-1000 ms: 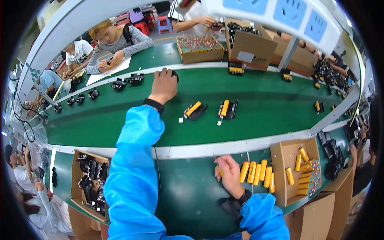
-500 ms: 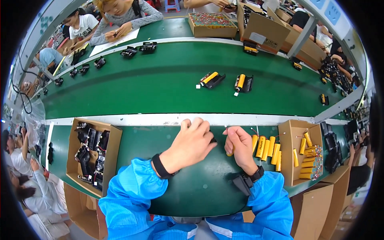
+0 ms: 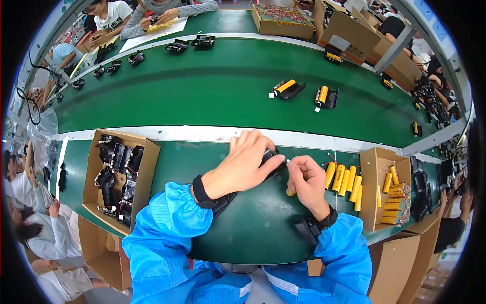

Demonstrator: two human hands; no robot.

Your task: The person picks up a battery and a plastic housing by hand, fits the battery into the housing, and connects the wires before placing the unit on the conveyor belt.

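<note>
In the head view, I see the left grip [image 3: 245, 164] closed on a black casing [image 3: 274, 161] above the bench [image 3: 253, 223], seemingly to hold it steady. The right grip [image 3: 310, 183] is curled around 1 yellow cell [image 3: 290, 192], which probably leaves its fingertips free at a small white plug [image 3: 288, 160]; I cannot tell if they pinch it. Loose cells [image 3: 345, 181] lie just beside the right grip, and a carton [image 3: 147, 177] of casings stands at left, perhaps for easy reach.
</note>
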